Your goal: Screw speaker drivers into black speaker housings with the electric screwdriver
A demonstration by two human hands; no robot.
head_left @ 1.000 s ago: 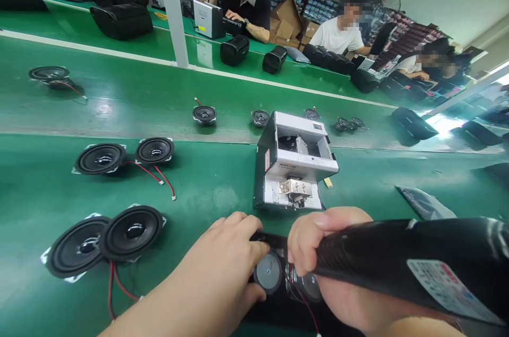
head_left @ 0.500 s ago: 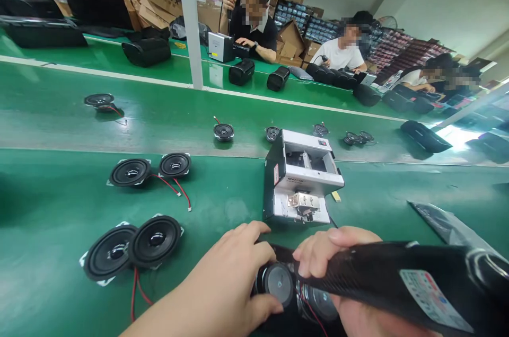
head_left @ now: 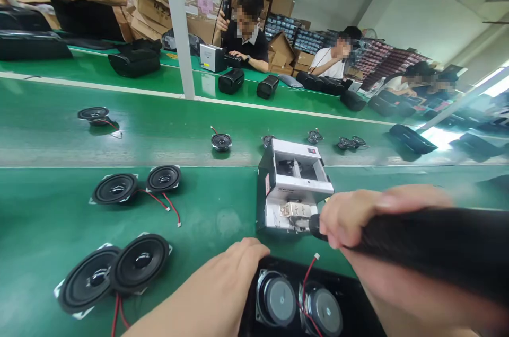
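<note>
Black box-shaped housing: here it is, low in view at the near edge, the black box-shaped housing [head_left: 352,294], its open side up, with two round metal-framed speakers [head_left: 280,301] sitting side by side inside, grey backs showing.
Red wire: a thin red wire [head_left: 304,285] runs up between the two, its small white plug [head_left: 316,256] poking beyond the far rim.
Left hand: the left hand [head_left: 242,265] lies against the housing's left edge, fingers together and bent; the tips are hidden, so I cannot tell how firmly they grip.
Right hand: the right hand [head_left: 353,215] is up above the far rim, fingers wrapped tight round a long black cylindrical tool [head_left: 441,236], blurred, held nearly level and pointing left.
White-and-black machine: the tool's tip is right at the metal block [head_left: 298,210] on the front of the boxy white-and-black machine [head_left: 292,186]; contact, I cannot tell.
In the way: right hand and tool cover much of the bench's right side.
Green bench: four loose black round speakers [head_left: 141,263] lie in two pairs on the green bench [head_left: 214,199], left.
</note>
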